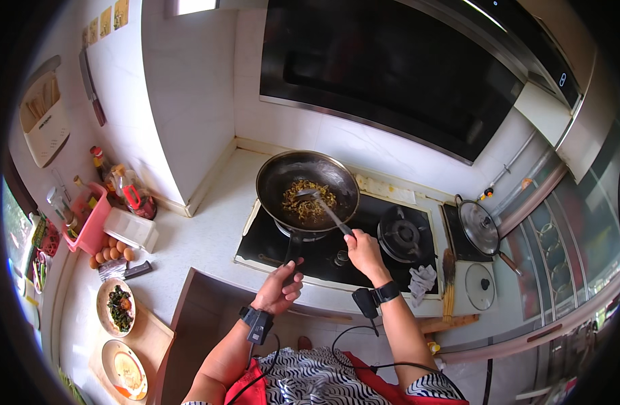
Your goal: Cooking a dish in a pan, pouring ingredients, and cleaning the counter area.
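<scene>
My left hand (279,288) grips the black handle (294,249) of a dark wok (269,174), which sits over the left burner of the gas hob (269,250). In my right hand (364,253) is the handle of a metal spatula (332,215). Its blade rests among chopped, browned food (302,205) in the bottom of the wok, partly covered by it. The exact kind of food cannot be told. A strap with a small black device circles each wrist, and cables run from both.
Right of the wok are a bare burner (403,230), a crumpled cloth (421,283), a brush (448,283), a glass lid (479,286) and a lidded pan (478,228). At left: eggs (112,250), a cleaver (125,270), a plate of chopped greens (120,309), a stained plate (124,369) and bottles (132,190).
</scene>
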Tool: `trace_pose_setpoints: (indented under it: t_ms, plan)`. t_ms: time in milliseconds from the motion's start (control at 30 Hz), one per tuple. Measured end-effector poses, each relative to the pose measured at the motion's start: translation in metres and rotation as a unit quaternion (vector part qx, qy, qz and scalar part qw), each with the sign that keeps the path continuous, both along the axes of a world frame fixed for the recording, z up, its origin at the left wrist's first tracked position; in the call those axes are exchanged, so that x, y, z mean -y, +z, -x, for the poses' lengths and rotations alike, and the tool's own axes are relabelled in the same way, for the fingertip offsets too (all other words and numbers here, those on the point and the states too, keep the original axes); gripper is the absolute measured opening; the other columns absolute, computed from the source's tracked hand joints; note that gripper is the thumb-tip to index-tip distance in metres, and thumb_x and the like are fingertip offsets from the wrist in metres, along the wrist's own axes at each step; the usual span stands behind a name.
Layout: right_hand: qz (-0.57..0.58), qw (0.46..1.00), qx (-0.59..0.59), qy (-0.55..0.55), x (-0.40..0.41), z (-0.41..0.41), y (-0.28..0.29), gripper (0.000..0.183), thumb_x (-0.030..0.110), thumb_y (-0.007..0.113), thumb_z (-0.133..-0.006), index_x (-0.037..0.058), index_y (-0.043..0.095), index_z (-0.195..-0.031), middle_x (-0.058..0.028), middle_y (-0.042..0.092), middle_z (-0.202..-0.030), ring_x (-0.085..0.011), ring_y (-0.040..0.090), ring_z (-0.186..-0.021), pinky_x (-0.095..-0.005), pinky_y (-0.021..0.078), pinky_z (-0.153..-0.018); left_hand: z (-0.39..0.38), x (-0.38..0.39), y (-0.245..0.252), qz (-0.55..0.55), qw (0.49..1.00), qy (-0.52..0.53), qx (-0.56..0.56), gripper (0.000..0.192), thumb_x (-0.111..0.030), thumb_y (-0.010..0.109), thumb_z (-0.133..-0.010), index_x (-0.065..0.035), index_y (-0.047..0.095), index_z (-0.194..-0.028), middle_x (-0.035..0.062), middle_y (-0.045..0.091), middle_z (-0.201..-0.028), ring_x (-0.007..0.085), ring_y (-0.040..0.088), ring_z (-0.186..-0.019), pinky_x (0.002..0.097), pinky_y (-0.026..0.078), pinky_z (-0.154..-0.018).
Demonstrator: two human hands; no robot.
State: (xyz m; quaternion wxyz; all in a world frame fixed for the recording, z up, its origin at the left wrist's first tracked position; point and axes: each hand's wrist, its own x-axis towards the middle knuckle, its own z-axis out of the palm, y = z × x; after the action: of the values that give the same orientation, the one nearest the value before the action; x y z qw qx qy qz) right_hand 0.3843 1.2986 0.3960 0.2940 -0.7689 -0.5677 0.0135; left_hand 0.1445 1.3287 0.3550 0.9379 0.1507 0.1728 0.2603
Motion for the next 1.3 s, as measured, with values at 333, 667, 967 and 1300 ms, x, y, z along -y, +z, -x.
trace_pose_setpoints:
  t_ms: [333, 667, 967, 1300]
  plan:
    - [-0.002, 0.999, -0.053, -0.003, -0.046, -0.015, -0.012, 0.026, 0.023, 0.055, -0.090, -0.0035, 0.059, -0.093, -0.0257, 0.063, -0.089, -0.0436, 0.060, -0.089, -0.0494, 0.0482, -0.077, -0.004, 0.001, 0.001, 0.007, 1.000, -0.006, 0.003, 0.028, -0.024, 0.048, -0.098, -0.0101, 0.044, -0.122, 0.0015, 0.049, -0.079, 0.0051, 0.031, -0.050, 0.0182, 0.026, -0.043]
    - [0.015, 0.997, -0.075, 0.014, 0.008, -0.008, 0.000, 0.022, 0.019, 0.057, -0.090, -0.0020, 0.057, -0.088, -0.0253, 0.061, -0.075, -0.0450, 0.059, -0.076, -0.0500, 0.0468, -0.063, -0.001, 0.001, -0.002, 0.003, 1.000, 0.009, 0.004, 0.028, -0.024, 0.048, -0.098, -0.0088, 0.045, -0.121, 0.0016, 0.050, -0.078, 0.0050, 0.031, -0.050, 0.0182, 0.026, -0.043]
    - [-0.002, 0.989, -0.138, 0.058, 0.040, -0.010, 0.011, 0.024, 0.021, 0.058, -0.090, -0.0025, 0.060, -0.095, -0.0239, 0.059, -0.071, -0.0403, 0.058, -0.065, -0.0394, 0.0446, -0.057, -0.004, 0.002, 0.003, 0.009, 1.000, 0.019, -0.016, 0.030, -0.025, 0.048, -0.098, -0.0083, 0.045, -0.123, 0.0012, 0.048, -0.076, 0.0032, 0.030, -0.045, 0.0169, 0.025, -0.039]
    - [-0.021, 0.998, -0.026, 0.055, 0.014, 0.007, -0.006, 0.021, 0.019, 0.057, -0.089, -0.0012, 0.058, -0.095, -0.0226, 0.062, -0.076, -0.0427, 0.060, -0.075, -0.0486, 0.0494, -0.064, -0.006, 0.001, -0.002, 0.025, 1.000, 0.017, -0.005, 0.030, -0.025, 0.047, -0.099, -0.0096, 0.044, -0.124, 0.0020, 0.049, -0.076, 0.0040, 0.030, -0.046, 0.0171, 0.025, -0.039]
